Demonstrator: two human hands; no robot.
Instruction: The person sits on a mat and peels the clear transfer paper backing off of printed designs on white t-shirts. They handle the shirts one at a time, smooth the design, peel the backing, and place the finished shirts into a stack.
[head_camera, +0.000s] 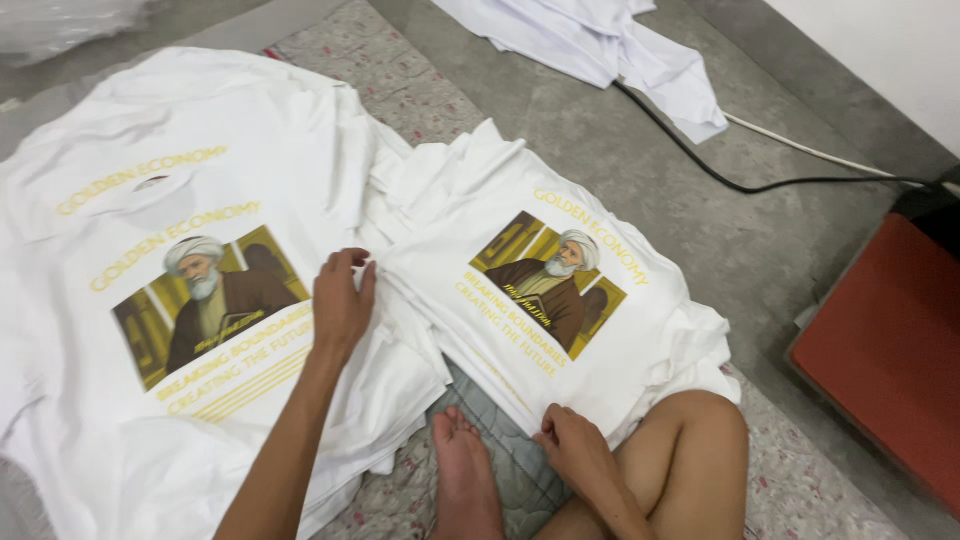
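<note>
We sit on the floor with two piles of white printed T-shirts before us. Our left hand (341, 300) reaches out toward twelve o'clock, its fingers curled and pinching the upper left edge of the folded stack (545, 300), right where that stack meets the spread pile (170, 280) lying at our ten o'clock. Our right hand (572, 447) rests at five o'clock, fingers bent over the stack's near edge, thumb and fingertips nipping the cloth just beside our bare foot (463, 470).

We judge the shirts soft and limp: a single layer weighs little, yet the whole stack is thick and likely to sag or slide apart if lifted by one corner. The printed panel on the chest is probably a little stiffer and tackier than the plain cotton. The two opposite edges our hands already hold look like the sound places to grip, with the fingers under all layers.

No box, bag or bin shows here. Beneath the shirts lies a patterned mat (400, 80). At one o'clock more white cloth (600, 40) sits crumpled, a black cable (760, 185) runs toward three o'clock, and a red slab (890, 350) stands at three o'clock.
</note>
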